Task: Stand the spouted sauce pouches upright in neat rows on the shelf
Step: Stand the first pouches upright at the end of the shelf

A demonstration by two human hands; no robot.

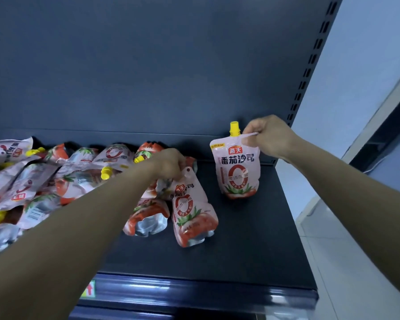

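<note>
One pink tomato sauce pouch [237,167] with a yellow spout stands upright near the back right of the dark shelf [252,239]. My right hand [267,136] pinches its top right corner. A second pouch [192,215] lies tilted on the shelf with its base toward me, and my left hand [170,163] grips its top corner. Its spout is hidden by my hand. Several more pouches [44,179] lie in a loose heap across the left half of the shelf.
The shelf's dark back panel [148,65] rises behind the pouches. A slotted upright post [310,63] marks the right end. A glossy price rail [194,294] runs along the front edge. Bare shelf surface lies at the front and right.
</note>
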